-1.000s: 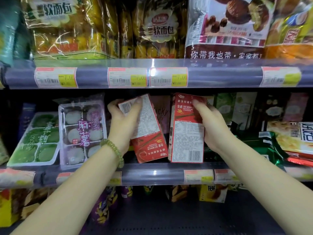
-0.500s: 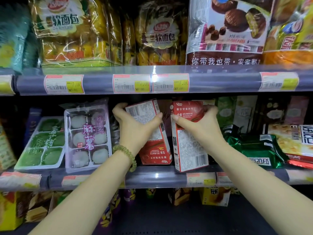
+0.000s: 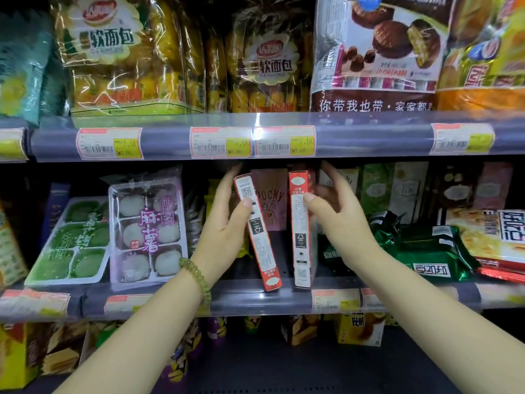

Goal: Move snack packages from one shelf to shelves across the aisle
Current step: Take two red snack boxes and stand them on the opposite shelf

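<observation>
Two slim red snack boxes stand edge-on at the front of the middle shelf (image 3: 244,298). My left hand (image 3: 224,223) holds the left red box (image 3: 260,240), thumb on its narrow side, fingers behind it; this box leans with its top to the left. My right hand (image 3: 338,220) holds the right red box (image 3: 301,231), thumb on its narrow side, fingers reaching behind; it stands nearly upright. A pink Pocky box (image 3: 270,200) stands behind the gap between them.
A clear tray of white mochi (image 3: 147,228) and a green mochi tray (image 3: 71,240) sit to the left. Green foil packs (image 3: 426,251) lie to the right. Bread bags (image 3: 113,52) fill the upper shelf behind its price rail (image 3: 369,137). Lower shelf holds boxed snacks.
Both boxes have been turned from showing their broad printed faces to standing edge-on, and pushed deeper onto the shelf. My hands shifted to their outer sides.
</observation>
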`<act>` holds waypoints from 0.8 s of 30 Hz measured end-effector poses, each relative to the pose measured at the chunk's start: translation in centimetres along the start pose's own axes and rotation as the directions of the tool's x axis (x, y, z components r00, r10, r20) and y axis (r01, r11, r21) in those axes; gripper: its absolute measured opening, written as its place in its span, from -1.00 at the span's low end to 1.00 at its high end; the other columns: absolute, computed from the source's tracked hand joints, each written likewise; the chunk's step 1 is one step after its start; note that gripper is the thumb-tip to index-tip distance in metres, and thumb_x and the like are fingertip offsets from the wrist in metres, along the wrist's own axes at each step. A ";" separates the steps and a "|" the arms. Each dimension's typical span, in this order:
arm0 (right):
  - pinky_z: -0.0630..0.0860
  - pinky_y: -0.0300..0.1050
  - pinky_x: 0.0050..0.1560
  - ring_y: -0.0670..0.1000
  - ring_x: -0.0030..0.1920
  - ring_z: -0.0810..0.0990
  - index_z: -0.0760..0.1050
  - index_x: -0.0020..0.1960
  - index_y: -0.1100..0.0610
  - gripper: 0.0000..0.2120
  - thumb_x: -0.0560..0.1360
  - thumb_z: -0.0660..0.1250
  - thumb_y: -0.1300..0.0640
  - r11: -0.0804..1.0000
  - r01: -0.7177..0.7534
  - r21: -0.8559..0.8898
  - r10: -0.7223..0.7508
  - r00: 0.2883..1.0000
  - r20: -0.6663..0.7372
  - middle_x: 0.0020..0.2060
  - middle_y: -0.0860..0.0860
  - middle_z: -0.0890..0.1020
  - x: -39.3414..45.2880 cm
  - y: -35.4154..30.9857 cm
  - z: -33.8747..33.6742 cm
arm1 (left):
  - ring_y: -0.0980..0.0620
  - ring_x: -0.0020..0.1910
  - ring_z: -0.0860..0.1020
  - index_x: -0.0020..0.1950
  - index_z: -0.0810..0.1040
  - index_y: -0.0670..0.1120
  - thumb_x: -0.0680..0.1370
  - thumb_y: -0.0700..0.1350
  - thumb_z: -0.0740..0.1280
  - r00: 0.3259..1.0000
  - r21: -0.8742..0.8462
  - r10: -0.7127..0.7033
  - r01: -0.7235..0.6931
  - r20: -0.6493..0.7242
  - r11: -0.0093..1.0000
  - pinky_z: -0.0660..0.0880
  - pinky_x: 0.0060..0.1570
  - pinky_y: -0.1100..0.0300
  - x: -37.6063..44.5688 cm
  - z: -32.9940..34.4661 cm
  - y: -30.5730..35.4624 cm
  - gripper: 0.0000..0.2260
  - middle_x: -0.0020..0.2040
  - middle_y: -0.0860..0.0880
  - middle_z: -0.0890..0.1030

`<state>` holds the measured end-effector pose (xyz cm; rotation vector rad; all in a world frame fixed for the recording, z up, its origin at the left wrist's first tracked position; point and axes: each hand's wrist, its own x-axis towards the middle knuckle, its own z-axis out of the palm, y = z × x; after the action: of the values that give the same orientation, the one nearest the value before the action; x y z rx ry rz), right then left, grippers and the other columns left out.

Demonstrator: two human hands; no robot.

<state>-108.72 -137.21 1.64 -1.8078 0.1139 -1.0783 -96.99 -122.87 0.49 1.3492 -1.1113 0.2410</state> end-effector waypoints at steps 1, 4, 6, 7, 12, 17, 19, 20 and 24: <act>0.49 -0.20 0.22 -0.26 0.22 0.51 0.17 0.49 -0.07 -0.35 0.44 0.29 -0.03 1.000 0.013 -0.010 -0.013 1.000 0.007 0.32 -0.13 0.48 -0.2 0.1 0.2 | 0.50 0.32 0.25 0.40 0.12 0.23 0.57 -0.07 0.09 1.000 -0.001 0.016 -0.016 0.002 1.000 0.21 0.27 0.55 0.0 -0.1 0.0 -0.57 0.37 0.35 0.23; 0.24 -0.24 0.41 -0.30 0.41 0.26 0.10 0.50 -0.14 -0.47 0.57 0.15 -0.04 0.990 0.094 -0.107 -0.089 0.995 0.051 0.38 -0.36 0.26 -0.6 0.2 0.7 | 0.48 0.33 0.24 0.34 0.19 0.24 0.58 -0.13 0.03 0.996 -0.001 0.081 -0.081 0.024 0.997 0.18 0.30 0.52 0.1 0.2 0.2 -0.61 0.34 0.38 0.25; 0.21 -0.37 0.37 -0.34 0.40 0.25 0.12 0.48 -0.15 -0.53 0.60 0.10 -0.02 0.983 0.127 -0.129 -0.119 0.990 0.073 0.36 -0.40 0.27 -0.7 0.0 0.8 | 0.42 0.30 0.32 0.32 0.23 0.20 0.58 -0.08 0.08 0.994 -0.027 0.104 -0.103 0.042 0.994 0.24 0.29 0.46 0.1 0.4 0.2 -0.67 0.27 0.42 0.32; 0.24 -0.32 0.38 -0.30 0.40 0.28 0.14 0.47 -0.16 -0.55 0.59 0.09 -0.03 0.984 0.130 -0.125 -0.121 0.990 0.078 0.37 -0.35 0.30 -0.8 0.0 0.8 | 0.41 0.26 0.35 0.31 0.24 0.20 0.55 -0.02 0.14 0.994 -0.032 0.103 -0.102 0.047 0.994 0.27 0.26 0.45 0.1 0.4 0.2 -0.67 0.23 0.47 0.34; 0.43 -0.24 0.26 -0.26 0.26 0.45 0.16 0.42 -0.16 -0.39 0.45 0.34 -0.10 0.978 0.140 -0.152 -0.121 0.985 0.124 0.27 -0.28 0.42 -1.4 -0.4 0.8 | 0.30 0.32 0.36 0.35 0.14 0.25 0.42 -0.02 0.41 0.985 0.086 0.148 -0.155 0.084 0.984 0.32 0.29 0.38 -0.2 0.5 0.2 -0.37 0.29 0.42 0.28; 0.44 -0.33 0.15 -0.25 0.15 0.52 0.12 0.43 -0.15 -0.30 0.44 0.41 0.13 0.969 0.135 -0.206 -0.121 0.989 0.080 0.18 -0.27 0.48 -1.6 -0.3 1.0 | 0.45 0.28 0.33 0.39 0.13 0.18 0.49 -0.28 0.36 0.991 0.047 0.125 -0.127 0.054 0.991 0.27 0.21 0.54 -0.2 0.4 0.2 -0.35 0.30 0.38 0.28; 0.42 -0.48 0.04 -0.34 0.10 0.52 0.09 0.46 -0.17 -0.30 0.48 0.36 0.16 0.977 0.114 -0.183 -0.102 0.992 0.077 0.10 -0.35 0.50 -1.7 -0.4 1.0 | 0.42 0.34 0.28 0.39 0.10 0.26 0.50 -0.20 0.33 0.989 0.055 0.138 -0.140 0.053 0.989 0.22 0.28 0.51 -0.3 0.4 0.3 -0.37 0.32 0.46 0.24; 0.39 -0.53 0.01 -0.37 0.09 0.52 0.08 0.47 -0.17 -0.31 0.49 0.34 0.17 0.978 0.110 -0.179 -0.098 0.992 0.076 0.06 -0.39 0.50 -1.7 -0.4 1.0 | 0.42 0.37 0.25 0.39 0.08 0.28 0.50 -0.17 0.32 0.987 0.066 0.146 -0.150 0.061 0.987 0.20 0.29 0.52 -0.3 0.4 0.4 -0.37 0.32 0.52 0.22; 0.40 -0.51 -0.06 -0.39 -0.01 0.54 0.18 0.45 0.00 -0.41 0.50 0.35 0.14 0.978 0.071 -0.197 -0.064 0.997 0.042 -0.02 -0.31 0.55 -1.6 0.2 0.9 | 0.39 0.33 0.33 0.40 -0.08 0.34 0.50 -0.10 0.32 0.993 0.032 0.079 -0.082 0.083 0.996 0.31 0.28 0.41 -0.4 0.4 0.2 -0.29 0.34 0.45 0.24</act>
<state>-108.98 -135.81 0.38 -2.0218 0.1436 -1.1142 -97.48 -122.96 0.23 1.3571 -1.2365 0.2675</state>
